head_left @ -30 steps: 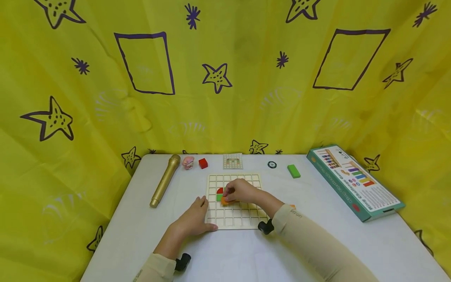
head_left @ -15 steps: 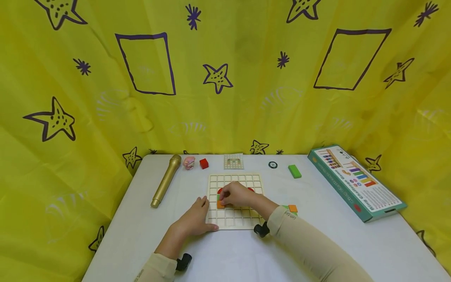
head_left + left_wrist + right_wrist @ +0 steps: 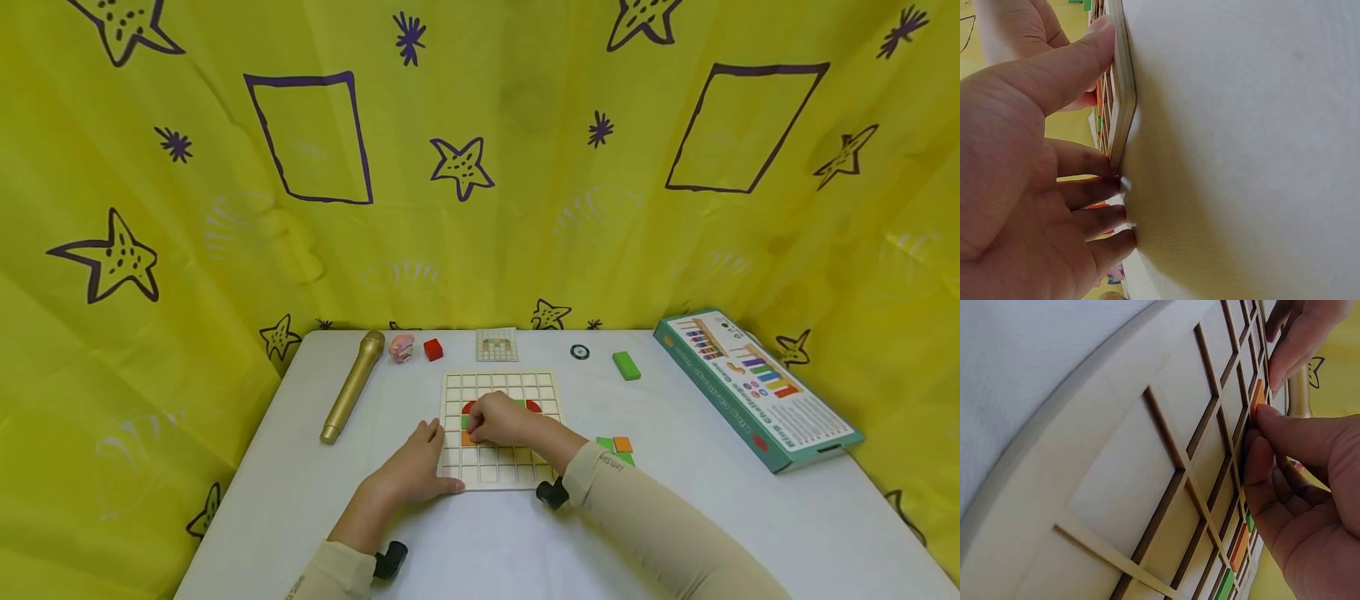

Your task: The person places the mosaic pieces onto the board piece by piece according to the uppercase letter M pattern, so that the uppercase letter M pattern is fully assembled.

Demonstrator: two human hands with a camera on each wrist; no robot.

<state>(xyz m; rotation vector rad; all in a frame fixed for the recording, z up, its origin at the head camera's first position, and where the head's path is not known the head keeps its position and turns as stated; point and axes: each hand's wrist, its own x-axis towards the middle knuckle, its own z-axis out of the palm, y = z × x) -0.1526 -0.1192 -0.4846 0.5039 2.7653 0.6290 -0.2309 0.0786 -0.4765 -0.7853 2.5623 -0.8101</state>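
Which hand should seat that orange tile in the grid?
Right. The right hand already has fingertips on the orange tile over the grid board. The left hand rests on the board's left edge, apparently steadying it.

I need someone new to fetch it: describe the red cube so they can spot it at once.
Start at the white table and look along its far edge, by the yellow curtain. Left of the small pattern card sits the red cube, with a pink toy on its other side. It is the only red block off the board.
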